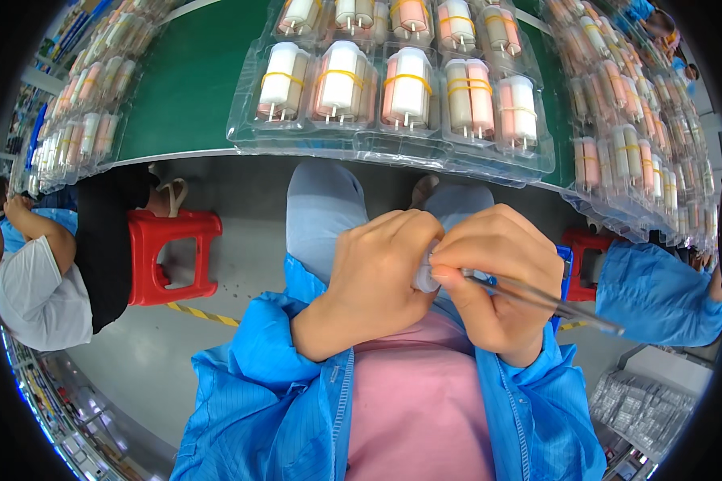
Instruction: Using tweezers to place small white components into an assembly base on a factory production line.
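Note:
My left hand (377,268) is closed around a small translucent whitish plastic piece (427,278), held above my lap. Most of the piece is hidden behind the fingers, so I cannot tell its full shape. Against its edge, the thumb and fingertips of my right hand (501,268) are pinched together, touching it. Through that same hand runs a slim grey metal tool, apparently tweezers (565,307), pointing out toward the lower right. Both hands meet just below the front edge of the table.
Clear plastic trays (361,143) of white, pink and grey cylinders bound with yellow bands stand on the green table (186,88). More filled trays flank it. A red stool (171,255) and a seated person (44,297) are at left; a blue-sleeved person (658,293) sits right.

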Tool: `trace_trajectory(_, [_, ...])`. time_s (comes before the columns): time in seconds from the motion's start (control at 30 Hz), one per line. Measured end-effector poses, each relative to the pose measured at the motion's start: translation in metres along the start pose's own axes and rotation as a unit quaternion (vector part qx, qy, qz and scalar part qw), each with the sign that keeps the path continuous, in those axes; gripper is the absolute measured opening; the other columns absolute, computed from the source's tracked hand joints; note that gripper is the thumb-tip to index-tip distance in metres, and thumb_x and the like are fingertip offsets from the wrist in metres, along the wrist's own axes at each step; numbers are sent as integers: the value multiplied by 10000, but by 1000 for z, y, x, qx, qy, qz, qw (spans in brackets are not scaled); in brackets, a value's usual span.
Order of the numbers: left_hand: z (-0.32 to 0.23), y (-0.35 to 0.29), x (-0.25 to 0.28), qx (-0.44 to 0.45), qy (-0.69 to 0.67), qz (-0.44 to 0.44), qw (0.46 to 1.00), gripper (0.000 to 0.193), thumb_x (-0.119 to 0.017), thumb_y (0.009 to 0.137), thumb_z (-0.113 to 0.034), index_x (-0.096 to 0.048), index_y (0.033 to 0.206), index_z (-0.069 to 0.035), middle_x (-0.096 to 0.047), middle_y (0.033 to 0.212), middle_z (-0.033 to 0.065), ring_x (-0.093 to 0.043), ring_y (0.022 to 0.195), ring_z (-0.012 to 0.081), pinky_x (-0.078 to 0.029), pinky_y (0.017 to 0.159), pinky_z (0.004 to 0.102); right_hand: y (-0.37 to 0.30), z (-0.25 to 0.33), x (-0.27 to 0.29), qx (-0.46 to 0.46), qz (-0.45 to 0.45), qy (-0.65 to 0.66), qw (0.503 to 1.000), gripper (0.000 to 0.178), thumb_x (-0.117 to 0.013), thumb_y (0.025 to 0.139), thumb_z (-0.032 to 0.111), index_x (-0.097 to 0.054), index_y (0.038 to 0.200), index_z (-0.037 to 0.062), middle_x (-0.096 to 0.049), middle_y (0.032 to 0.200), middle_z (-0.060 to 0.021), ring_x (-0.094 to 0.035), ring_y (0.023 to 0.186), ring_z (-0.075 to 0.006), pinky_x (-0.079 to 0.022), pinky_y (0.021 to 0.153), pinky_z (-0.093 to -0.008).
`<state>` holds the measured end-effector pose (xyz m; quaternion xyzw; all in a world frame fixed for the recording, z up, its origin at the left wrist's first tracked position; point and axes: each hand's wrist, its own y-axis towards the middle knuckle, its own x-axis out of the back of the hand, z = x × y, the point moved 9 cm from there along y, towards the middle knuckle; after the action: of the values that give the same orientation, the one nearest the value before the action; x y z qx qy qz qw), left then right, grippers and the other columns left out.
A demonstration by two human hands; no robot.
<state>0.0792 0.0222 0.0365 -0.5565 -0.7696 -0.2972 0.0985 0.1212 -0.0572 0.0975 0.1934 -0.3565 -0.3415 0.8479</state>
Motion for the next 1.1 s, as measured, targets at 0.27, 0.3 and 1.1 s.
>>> trace_trajectory(0.27, [1, -1, 5, 4, -55, -42, 998, 209, -688, 624, -21, -552, 780, -50, -585, 710, 105, -581, 636, 305, -440, 534, 369, -19, -22, 17, -85, -96, 128, 983, 129, -697, 736, 33, -650, 846, -12, -641, 803, -140, -600, 710, -216, -463, 626, -292])
trace_trajectory(0.3, [1, 0, 6, 2, -65, -49, 997, 211, -698, 616, -11, -560, 772, -40, -573, 687, 110, -570, 601, 286, -425, 519, 347, -27, -28, 23, -107, -140, 169, 970, 125, -691, 752, 36, -651, 859, -17, -645, 822, -147, -601, 730, -205, -463, 641, -286])
trace_trajectory(1.1, [-3, -2, 5, -14, -59, -59, 996, 229, -722, 625, -37, -558, 785, -34, -558, 682, 117, -559, 599, 297, -420, 517, 356, -27, -24, 8, -76, -93, 168, 979, 125, -680, 746, -4, -655, 868, -21, -661, 813, -147, -596, 691, -197, -456, 597, -276])
